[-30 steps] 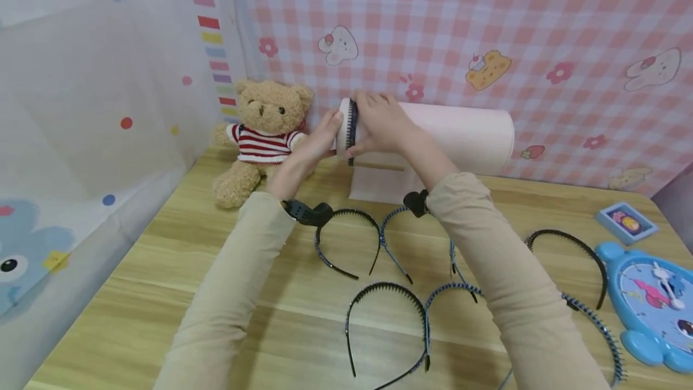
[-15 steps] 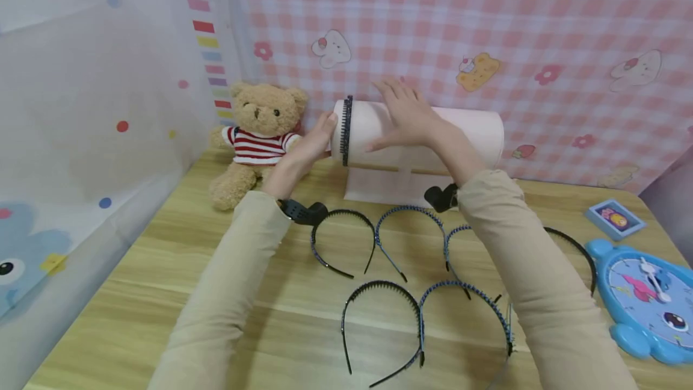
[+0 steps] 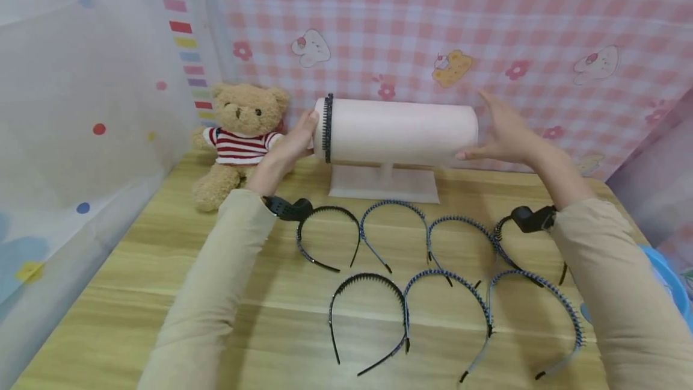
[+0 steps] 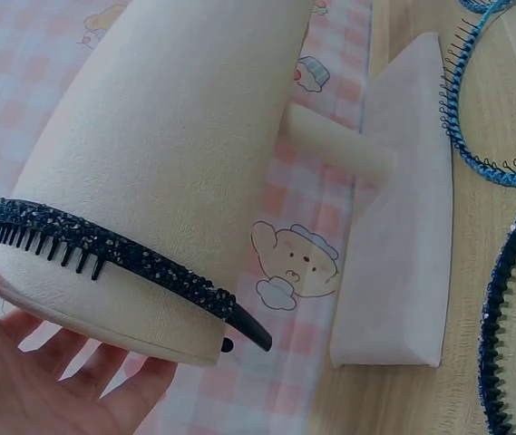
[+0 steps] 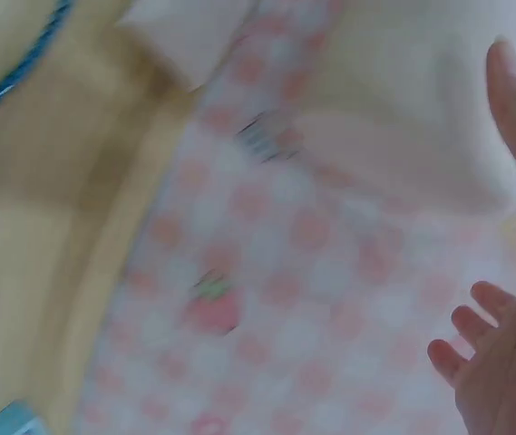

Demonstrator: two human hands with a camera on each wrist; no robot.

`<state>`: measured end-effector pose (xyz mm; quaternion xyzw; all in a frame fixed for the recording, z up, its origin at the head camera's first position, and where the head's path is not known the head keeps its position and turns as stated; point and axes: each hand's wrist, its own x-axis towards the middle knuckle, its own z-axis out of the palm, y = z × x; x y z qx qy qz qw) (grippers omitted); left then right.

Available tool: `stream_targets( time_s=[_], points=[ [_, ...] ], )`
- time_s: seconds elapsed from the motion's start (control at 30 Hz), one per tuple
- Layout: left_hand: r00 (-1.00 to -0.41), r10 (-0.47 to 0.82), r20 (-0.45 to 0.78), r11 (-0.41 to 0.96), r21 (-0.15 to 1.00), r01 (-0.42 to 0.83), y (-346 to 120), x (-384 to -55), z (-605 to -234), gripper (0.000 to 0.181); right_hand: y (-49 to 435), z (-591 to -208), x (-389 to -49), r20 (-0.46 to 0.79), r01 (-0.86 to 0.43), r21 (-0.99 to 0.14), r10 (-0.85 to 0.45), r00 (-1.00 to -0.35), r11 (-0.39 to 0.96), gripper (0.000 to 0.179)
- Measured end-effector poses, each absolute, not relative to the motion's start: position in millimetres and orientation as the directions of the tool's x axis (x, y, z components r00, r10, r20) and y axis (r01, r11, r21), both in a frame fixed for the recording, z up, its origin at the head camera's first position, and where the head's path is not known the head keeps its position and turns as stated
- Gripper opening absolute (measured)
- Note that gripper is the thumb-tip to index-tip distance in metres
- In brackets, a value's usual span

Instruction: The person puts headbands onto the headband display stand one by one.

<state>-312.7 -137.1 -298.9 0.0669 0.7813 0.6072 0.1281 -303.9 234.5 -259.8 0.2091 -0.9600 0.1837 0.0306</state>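
A pale pink cylindrical headband stand (image 3: 400,131) lies level on its post and flat base (image 3: 384,185) at the back of the table. Around its left end sits a black glittery toothed headband (image 3: 327,128); in the left wrist view one dark tip of this headband (image 4: 112,249) sticks out past the cylinder. My left hand (image 3: 296,137) holds the cylinder's left end, thumb at the near side and fingers at the end face. Off the right end, my right hand (image 3: 509,134) is spread with nothing in it, its thumb right by the cylinder's edge.
Several black and blue headbands (image 3: 447,272) lie in two rows on the wooden table (image 3: 162,294) before the stand. A teddy bear (image 3: 243,137) sits left of it. A blue object (image 3: 668,275) is partly behind the right sleeve. Checked cloth (image 3: 411,29) hangs behind.
My right hand has let go of the black headband at the stand's left end and moved right, past the cylinder's other end. My left hand stays at the left end.
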Motion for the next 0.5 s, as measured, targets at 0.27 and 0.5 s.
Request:
stream_targets(
  time_s=[0.27, 0.5],
  points=[
    [-0.968, 0.223, -0.114, 0.288, 0.956, -0.046, -144.0, -311.9, -297.5, 0.06, 293.7, -311.4, -290.4, -0.082, -0.287, -0.386, -0.343, -0.936, 0.877, 0.111],
    [-0.966, 0.231, -0.113, 0.284, 0.958, -0.044, -143.8, -313.6, -300.2, 0.058, 340.7, -369.0, -270.9, -0.296, -0.279, -0.265, -0.353, -0.888, 0.923, 0.058]
  ],
)
